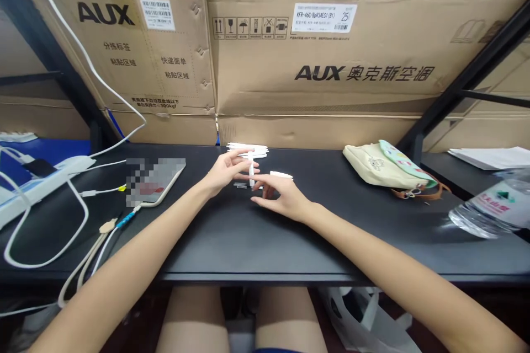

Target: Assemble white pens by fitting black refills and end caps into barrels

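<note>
My left hand (226, 170) pinches a slim white pen-like tube (251, 172) that stands upright over the black desk (232, 231). My right hand (280, 197) is just right of it, fingers curled, its fingertips touching the tube's lower end; whether it holds anything small is hidden. A stack of similar white tubes (248, 149) lies behind the hands near the cardboard boxes. One more white piece (281, 175) lies just behind my right hand. Small dark parts (240, 185) rest on the desk between the hands.
A phone (155, 182) with a cable lies at left, beside a white power strip (41, 179) and looping cables. A beige pouch (383, 165) sits at right, a plastic water bottle (491, 209) lies at the far right. Large cardboard boxes (314, 55) wall the back.
</note>
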A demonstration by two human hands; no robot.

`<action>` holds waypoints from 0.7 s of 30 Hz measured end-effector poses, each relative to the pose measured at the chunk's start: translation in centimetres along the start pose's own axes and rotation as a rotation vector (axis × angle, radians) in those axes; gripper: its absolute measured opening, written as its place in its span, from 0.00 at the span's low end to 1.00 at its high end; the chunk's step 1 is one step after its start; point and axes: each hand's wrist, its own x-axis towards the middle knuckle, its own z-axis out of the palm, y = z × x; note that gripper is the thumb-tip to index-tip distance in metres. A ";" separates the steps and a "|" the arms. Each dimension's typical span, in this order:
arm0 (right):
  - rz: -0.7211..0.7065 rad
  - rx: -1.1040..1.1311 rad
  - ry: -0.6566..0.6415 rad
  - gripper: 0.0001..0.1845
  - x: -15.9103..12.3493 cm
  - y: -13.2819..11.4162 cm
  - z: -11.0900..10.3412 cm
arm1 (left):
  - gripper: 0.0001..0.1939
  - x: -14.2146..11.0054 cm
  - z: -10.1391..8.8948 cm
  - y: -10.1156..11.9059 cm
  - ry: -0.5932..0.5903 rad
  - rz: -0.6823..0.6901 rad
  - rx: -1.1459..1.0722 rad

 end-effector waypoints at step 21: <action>-0.086 -0.100 0.169 0.09 0.0 -1.1 0.4 | 0.21 -0.5 1.1 -0.3 -0.135 -0.079 -0.202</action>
